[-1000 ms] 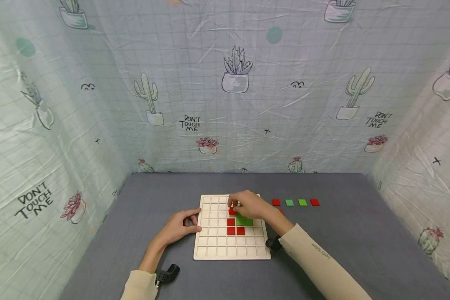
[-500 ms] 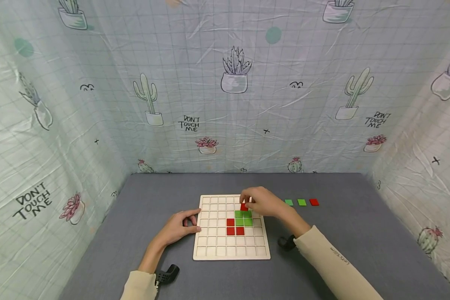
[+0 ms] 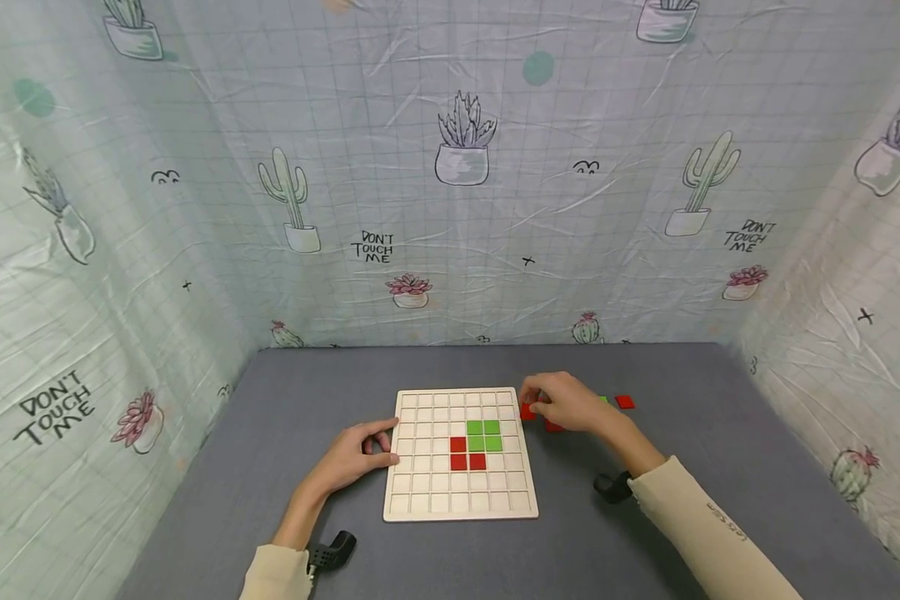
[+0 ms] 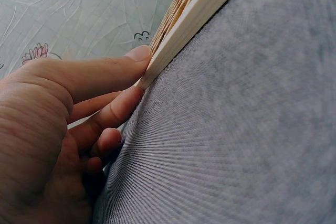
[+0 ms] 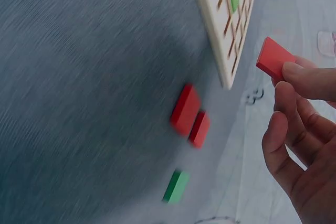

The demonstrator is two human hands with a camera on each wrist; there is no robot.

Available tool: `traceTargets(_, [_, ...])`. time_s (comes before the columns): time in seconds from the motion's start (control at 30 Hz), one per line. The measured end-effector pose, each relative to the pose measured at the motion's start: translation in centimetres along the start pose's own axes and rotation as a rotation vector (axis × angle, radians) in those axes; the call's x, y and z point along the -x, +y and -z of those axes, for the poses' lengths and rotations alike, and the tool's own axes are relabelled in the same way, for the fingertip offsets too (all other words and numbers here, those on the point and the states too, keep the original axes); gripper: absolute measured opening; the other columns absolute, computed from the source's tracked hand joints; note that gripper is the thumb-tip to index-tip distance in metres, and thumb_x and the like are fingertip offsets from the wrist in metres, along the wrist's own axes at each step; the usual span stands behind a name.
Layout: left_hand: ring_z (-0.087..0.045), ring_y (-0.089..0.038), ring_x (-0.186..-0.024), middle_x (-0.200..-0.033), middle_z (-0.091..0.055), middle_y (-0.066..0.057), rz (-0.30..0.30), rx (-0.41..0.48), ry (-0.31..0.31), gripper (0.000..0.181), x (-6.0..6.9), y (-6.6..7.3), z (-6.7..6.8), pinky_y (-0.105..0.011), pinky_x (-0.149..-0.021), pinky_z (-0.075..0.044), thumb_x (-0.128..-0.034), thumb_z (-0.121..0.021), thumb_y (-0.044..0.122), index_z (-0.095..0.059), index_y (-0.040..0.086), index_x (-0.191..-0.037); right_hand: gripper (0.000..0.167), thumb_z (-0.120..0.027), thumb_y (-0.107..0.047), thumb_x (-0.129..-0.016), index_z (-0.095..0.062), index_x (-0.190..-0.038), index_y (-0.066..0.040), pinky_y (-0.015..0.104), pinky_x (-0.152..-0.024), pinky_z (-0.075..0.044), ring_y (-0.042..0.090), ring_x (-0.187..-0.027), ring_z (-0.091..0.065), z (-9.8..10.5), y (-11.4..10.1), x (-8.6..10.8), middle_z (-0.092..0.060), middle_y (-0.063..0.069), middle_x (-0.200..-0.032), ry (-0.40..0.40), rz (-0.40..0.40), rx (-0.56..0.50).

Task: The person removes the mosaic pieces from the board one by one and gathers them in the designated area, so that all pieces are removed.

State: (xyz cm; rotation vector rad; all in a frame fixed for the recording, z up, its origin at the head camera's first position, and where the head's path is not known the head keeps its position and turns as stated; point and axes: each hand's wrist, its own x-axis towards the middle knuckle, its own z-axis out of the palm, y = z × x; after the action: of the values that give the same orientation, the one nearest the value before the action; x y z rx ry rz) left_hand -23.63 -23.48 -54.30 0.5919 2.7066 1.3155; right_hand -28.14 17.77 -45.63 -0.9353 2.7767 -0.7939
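A pale wooden grid board (image 3: pixel 427 479) lies on the table, with a block of green tiles (image 3: pixel 483 435) in its cells and red tiles (image 3: pixel 458 461) beside them at the lower left. My left hand (image 3: pixel 352 454) touches the board's left edge with thumb and fingertips; the left wrist view shows the thumb (image 4: pixel 110 74) against that wooden edge (image 4: pixel 173 40). Just past the board's upper right corner, my right hand (image 3: pixel 570 404) pinches a red tile (image 3: pixel 527 411). In the right wrist view this red tile (image 5: pixel 274 59) is between thumb and fingers, above the table.
Loose tiles lie right of the board: a red one (image 3: pixel 625 402) at the far end, and a green one (image 3: pixel 603 399) partly behind the right hand. Red tiles (image 5: pixel 186 109) and a green tile (image 5: pixel 176 186) show in the right wrist view. A printed cloth (image 3: pixel 465 225) hangs behind the table.
My right hand has moved right, off the board, carrying the red tile from the cells above the green block. The left hand has stayed at the board's edge.
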Motion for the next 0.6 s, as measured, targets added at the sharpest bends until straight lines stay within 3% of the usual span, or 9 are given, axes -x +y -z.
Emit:
traceTargets(0.27, [-0.046,-0.006,-0.067,-0.094,-0.068,0.003,0.004,-0.009,0.003,0.064,-0.1,0.1,-0.1,-0.023,-0.064,-0.038,-0.0894,-0.082,0.031,-0.060,0.007,-0.145,0.014,-0.068,-0.001,-0.095,-0.073,-0.106,-0.009,0.029,-0.071,-0.051,0.010,-0.078,-0.060,1.2,2.2,2.4,-0.074,0.004,-0.100,0.008,-0.028,0.006])
traceTargets(0.6, [-0.046,-0.006,-0.067,-0.095,-0.067,0.005,0.031,-0.009,-0.002,0.066,0.0,0.1,0.0,-0.023,-0.065,-0.039,-0.0890,-0.082,0.033,-0.060,0.010,-0.147,0.016,-0.065,0.002,-0.095,-0.073,-0.106,-0.006,0.030,-0.069,-0.051,0.012,-0.079,-0.062,2.1,5.2,4.5,-0.074,0.009,-0.100,0.005,-0.053,0.032])
